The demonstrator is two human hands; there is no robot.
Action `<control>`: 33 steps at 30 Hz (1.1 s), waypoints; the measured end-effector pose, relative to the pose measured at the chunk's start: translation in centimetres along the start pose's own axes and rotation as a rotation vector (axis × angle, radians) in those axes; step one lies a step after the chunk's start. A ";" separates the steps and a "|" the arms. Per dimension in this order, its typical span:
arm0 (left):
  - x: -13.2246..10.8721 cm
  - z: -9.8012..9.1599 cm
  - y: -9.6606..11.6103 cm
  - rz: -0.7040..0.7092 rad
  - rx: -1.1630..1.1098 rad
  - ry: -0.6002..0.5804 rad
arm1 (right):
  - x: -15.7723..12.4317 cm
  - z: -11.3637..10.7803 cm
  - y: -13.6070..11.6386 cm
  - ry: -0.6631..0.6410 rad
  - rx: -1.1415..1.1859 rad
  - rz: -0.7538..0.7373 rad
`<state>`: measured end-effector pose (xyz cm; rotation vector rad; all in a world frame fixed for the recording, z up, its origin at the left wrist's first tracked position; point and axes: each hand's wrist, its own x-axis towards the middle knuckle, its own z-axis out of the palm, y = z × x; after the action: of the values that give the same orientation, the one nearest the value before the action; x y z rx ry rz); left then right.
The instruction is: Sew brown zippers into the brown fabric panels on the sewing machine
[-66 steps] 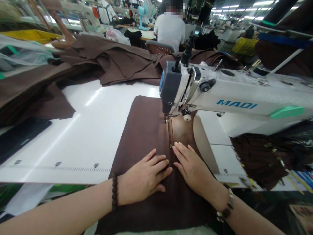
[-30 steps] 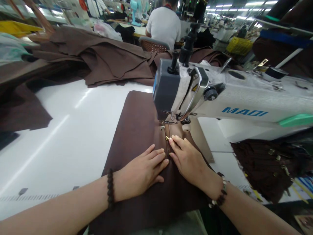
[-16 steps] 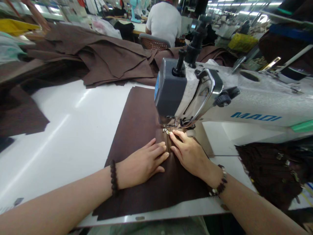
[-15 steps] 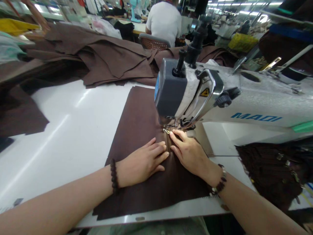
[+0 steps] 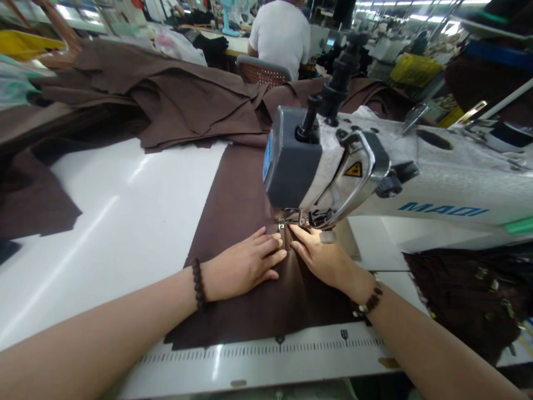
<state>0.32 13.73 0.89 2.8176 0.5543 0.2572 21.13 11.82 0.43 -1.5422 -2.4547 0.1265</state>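
Observation:
A brown fabric panel [image 5: 237, 205] lies flat on the white sewing table [image 5: 125, 222] and runs under the head of a white MAQI sewing machine [image 5: 328, 166]. A zipper [image 5: 285, 240] runs down the panel's middle to the presser foot [image 5: 291, 218]. My left hand [image 5: 244, 265] lies flat on the cloth just left of the zipper, fingers stretched out. My right hand [image 5: 322, 256] presses flat on the cloth just right of it, fingertips almost at the presser foot. Both wrists wear bead bracelets.
Piles of brown fabric [image 5: 175, 100] cover the back of the table, with more at the left edge [image 5: 29, 194]. A heap of brown zippers [image 5: 466, 294] lies at the right. A ruler strip [image 5: 266, 350] marks the front edge. A person in a white shirt [image 5: 281, 36] sits beyond.
The panel has fed away from me under the presser foot, and both hands have travelled forward with it. The panel's near edge now lies behind the ruler strip.

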 end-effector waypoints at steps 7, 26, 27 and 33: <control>0.0 0.3 -0.6 0.039 0.041 0.020 | -0.2 -0.4 -0.5 0.066 0.067 0.021; -0.6 1.0 0.7 -0.023 0.031 0.071 | -0.6 -0.6 -0.6 0.057 0.074 -0.035; -0.6 1.0 0.6 -0.020 0.031 0.071 | -0.7 -0.5 -0.5 0.062 0.078 -0.044; -0.4 0.6 0.6 -0.018 0.039 0.051 | -0.7 -0.3 -0.2 0.049 0.100 -0.054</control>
<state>0.27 12.86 0.44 2.8497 0.6015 0.3185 21.35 11.09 0.63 -1.4194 -2.4112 0.1958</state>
